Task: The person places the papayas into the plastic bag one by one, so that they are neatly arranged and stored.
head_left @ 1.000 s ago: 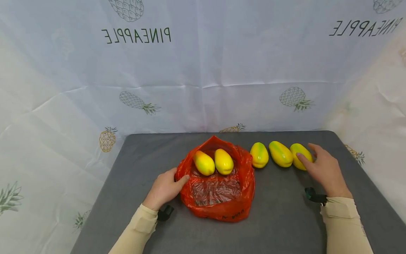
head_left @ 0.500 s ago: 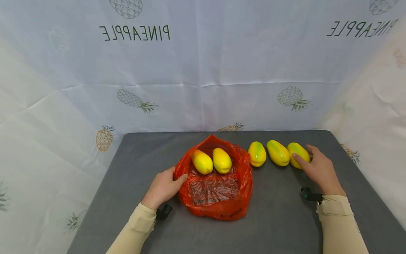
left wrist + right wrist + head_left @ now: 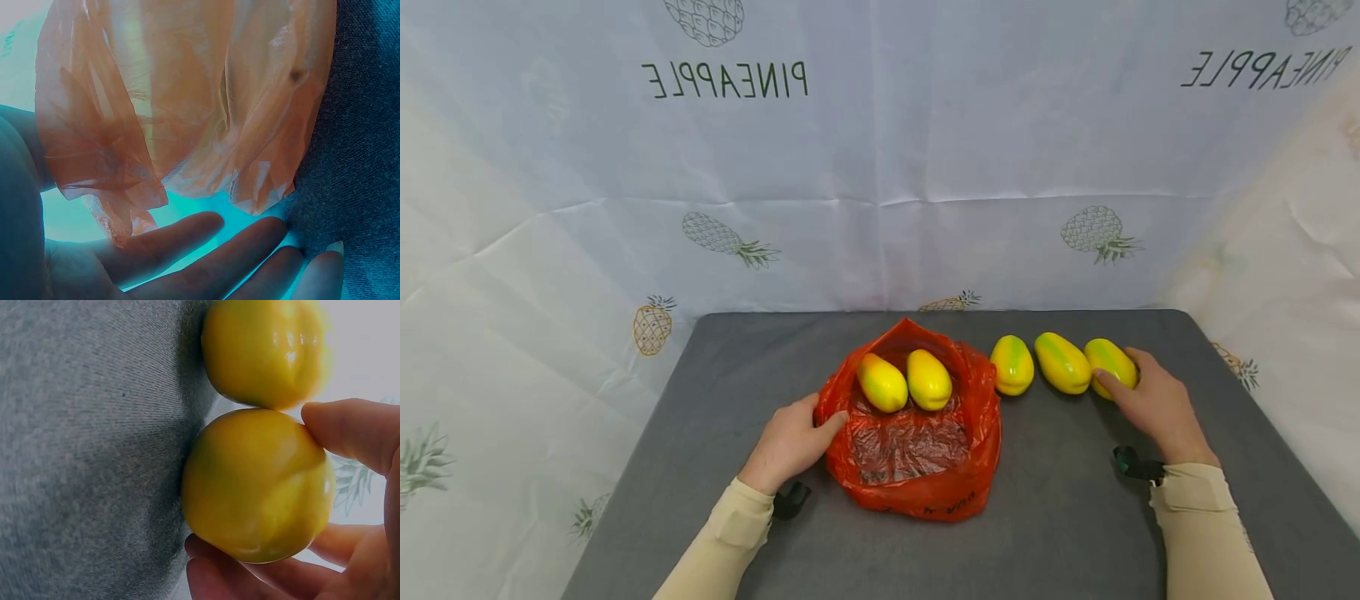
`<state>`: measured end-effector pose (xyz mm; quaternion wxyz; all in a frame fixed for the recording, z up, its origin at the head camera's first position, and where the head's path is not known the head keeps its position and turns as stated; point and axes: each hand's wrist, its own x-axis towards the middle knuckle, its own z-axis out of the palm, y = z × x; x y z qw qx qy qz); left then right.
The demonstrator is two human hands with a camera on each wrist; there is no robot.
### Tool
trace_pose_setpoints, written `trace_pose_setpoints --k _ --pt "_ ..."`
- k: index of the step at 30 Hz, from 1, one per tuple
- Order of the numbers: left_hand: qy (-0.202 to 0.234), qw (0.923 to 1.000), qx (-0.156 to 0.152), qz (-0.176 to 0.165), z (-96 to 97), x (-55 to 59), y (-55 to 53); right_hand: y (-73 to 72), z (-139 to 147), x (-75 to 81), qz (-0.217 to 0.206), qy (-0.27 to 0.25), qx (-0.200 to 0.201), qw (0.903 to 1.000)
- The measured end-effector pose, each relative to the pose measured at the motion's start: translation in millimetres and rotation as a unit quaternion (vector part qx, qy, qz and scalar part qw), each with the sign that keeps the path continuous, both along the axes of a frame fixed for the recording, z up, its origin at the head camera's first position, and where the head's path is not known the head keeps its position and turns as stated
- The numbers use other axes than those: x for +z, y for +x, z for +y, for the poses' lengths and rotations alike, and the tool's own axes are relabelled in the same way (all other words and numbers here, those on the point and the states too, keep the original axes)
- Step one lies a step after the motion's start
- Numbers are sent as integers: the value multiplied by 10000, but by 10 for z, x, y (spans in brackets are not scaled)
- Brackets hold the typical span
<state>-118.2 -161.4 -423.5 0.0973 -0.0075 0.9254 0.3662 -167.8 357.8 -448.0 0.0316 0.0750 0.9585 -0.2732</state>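
A red plastic bag (image 3: 913,500) stands with its mouth open in the middle of the table. Inside lie two yellow papayas, one on the left (image 3: 882,383) and one on the right (image 3: 929,381). My left hand (image 3: 790,442) holds the bag's left side, thumb over the rim; its fingers (image 3: 206,269) extend along the outside in the left wrist view. At the right, my right hand (image 3: 1161,408) grips the rightmost papaya (image 3: 259,487) between thumb and fingers. That papaya rests on the table, touching its neighbour (image 3: 265,350) in the right wrist view.
Two more papayas, a middle one (image 3: 1063,363) and one beside the bag (image 3: 1012,366), lie in a row between bag and right hand. The dark grey table (image 3: 1060,517) meets a pineapple-print cloth (image 3: 880,167) behind; cloth also hangs at both sides.
My right hand has closed in on the rightmost papaya, its thumb and fingers coming around it. The left hand and the bag have stayed in place.
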Motion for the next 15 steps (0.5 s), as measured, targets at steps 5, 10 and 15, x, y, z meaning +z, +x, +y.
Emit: trace_pose_setpoints --k 5,10,15 --pt "-30 10000 32 -13 0 -13 -10 -8 -6 3 -31 1 -27 10000" --pt "-56 10000 18 28 0 -27 -12 -5 1 29 -51 34 -50 10000" --pt "-47 10000 0 46 -5 -38 -17 9 31 60 -81 45 -149 9998"
